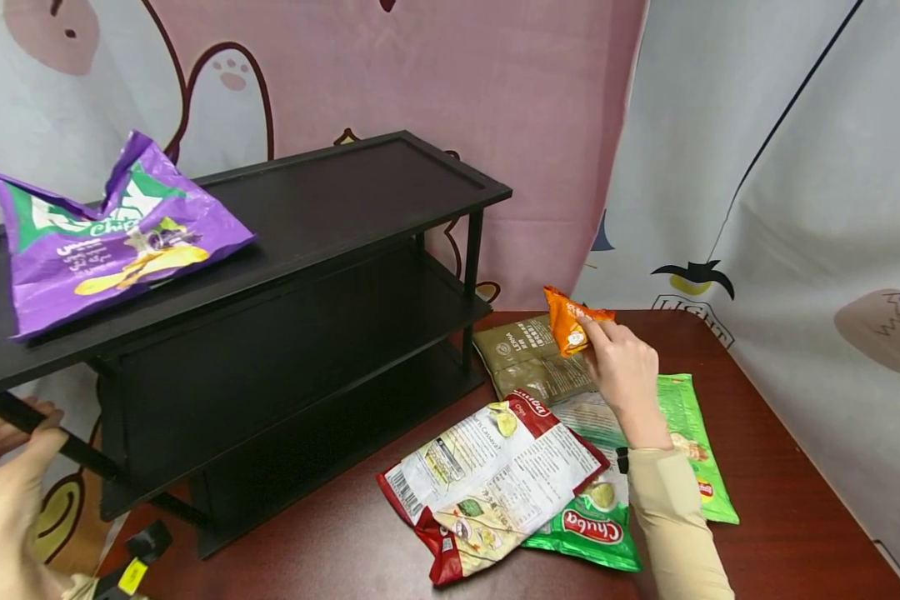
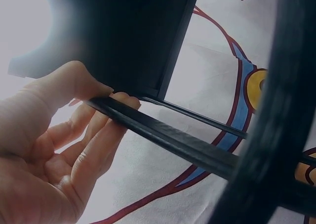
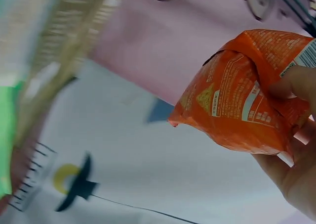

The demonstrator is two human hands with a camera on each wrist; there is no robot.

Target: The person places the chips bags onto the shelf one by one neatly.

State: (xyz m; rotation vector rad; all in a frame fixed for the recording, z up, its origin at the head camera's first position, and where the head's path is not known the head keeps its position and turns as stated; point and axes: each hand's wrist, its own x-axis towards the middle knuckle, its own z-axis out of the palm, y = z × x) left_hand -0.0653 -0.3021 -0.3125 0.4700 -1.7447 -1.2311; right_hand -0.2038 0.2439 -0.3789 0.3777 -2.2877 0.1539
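An orange snack bag (image 1: 567,321) is pinched in my right hand (image 1: 624,367), raised over the pile of bags at the right of the table. In the right wrist view the thumb presses into the crumpled orange bag (image 3: 232,95), with fingers behind it. My left hand (image 1: 7,475) grips a thin post of the black shelf (image 1: 307,225) at its left end. The left wrist view shows thumb and fingertips pinching that dark post (image 2: 163,135). A purple chips bag (image 1: 127,242) leans on the shelf's top tier, apart from both hands.
Below my right arm lie a brown bag (image 1: 528,358), a red and white chips bag (image 1: 495,483), a green Chuba bag (image 1: 596,521) and a light green bag (image 1: 693,450). They rest on the dark red table (image 1: 795,517). A printed cloth (image 1: 540,125) hangs behind the shelf.
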